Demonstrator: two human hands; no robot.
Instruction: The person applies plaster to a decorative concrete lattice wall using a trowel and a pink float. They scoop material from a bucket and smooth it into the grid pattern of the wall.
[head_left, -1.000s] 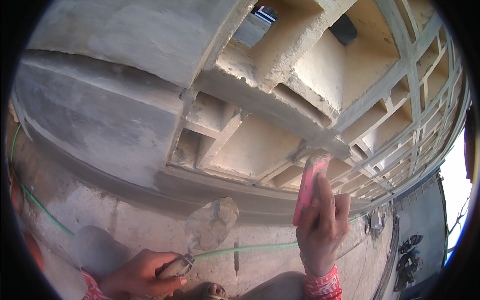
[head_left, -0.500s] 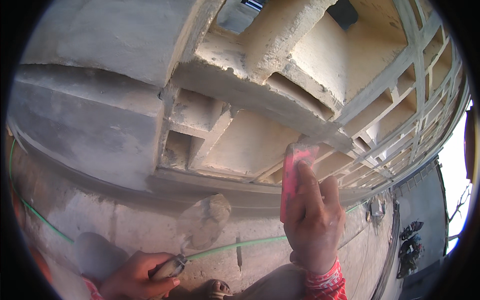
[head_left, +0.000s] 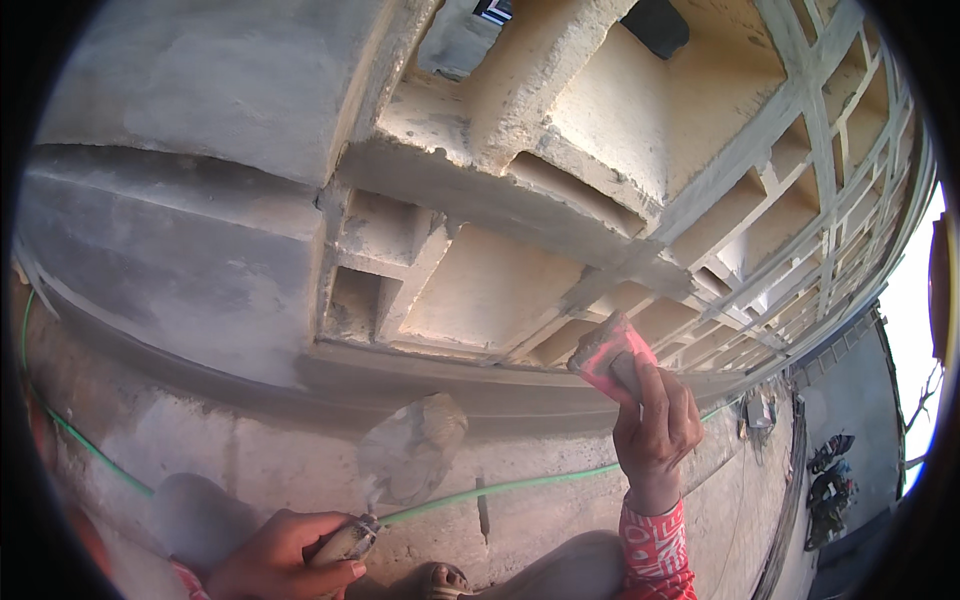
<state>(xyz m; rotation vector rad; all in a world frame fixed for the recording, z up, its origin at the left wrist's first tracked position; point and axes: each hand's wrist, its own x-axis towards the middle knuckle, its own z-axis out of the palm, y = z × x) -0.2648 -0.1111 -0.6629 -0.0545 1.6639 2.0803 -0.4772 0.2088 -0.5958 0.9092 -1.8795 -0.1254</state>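
My right hand [head_left: 660, 425] is closed on the handle of a pink plastering float [head_left: 606, 352], smeared with grey. The float is tilted in front of the lower lattice blocks; whether it touches them I cannot tell. Low on the left, my left hand [head_left: 285, 555] grips the handle of a trowel [head_left: 412, 450]. Its mortar-grey blade points up, away from me, over the pale ledge. Before both hands stands a wall of cream openwork blocks [head_left: 500, 285] with grey mortar along its joints. Left of the blocks the wall is smooth grey plaster [head_left: 180, 270].
A green hose [head_left: 520, 482] runs along the concrete ground [head_left: 280, 440] at the wall's foot, passing behind the trowel. My knees and a sandalled foot [head_left: 445, 578] are at the lower edge. Parked motorbikes [head_left: 828, 490] stand at the far right.
My right hand has drawn back toward the lower right, and the float has turned from upright to slanted. My left hand with the trowel has barely moved. The view has shifted slightly.
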